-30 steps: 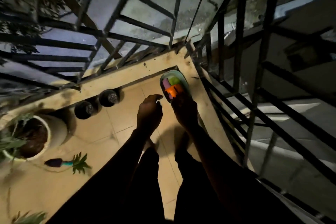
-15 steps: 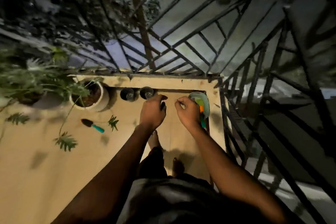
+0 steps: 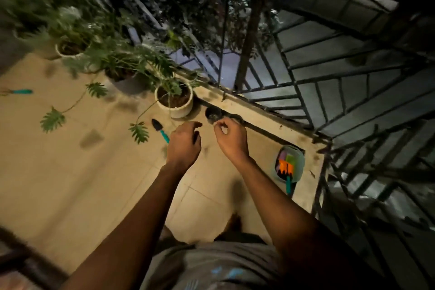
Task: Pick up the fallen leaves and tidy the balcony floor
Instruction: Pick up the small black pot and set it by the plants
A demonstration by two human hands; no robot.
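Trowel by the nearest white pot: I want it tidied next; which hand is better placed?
Probably left: the left hand is right beside the trowel; the right hand is farther away.

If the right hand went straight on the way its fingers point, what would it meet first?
Probably the small black pot by the ledge, just beyond the right hand, though the hand looks raised, so depth is unclear.

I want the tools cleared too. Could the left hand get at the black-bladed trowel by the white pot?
Probably yes. In view, the left hand hovers right beside the trowel, with nothing lying across it. The person seems to be standing, so bending down looks needed.
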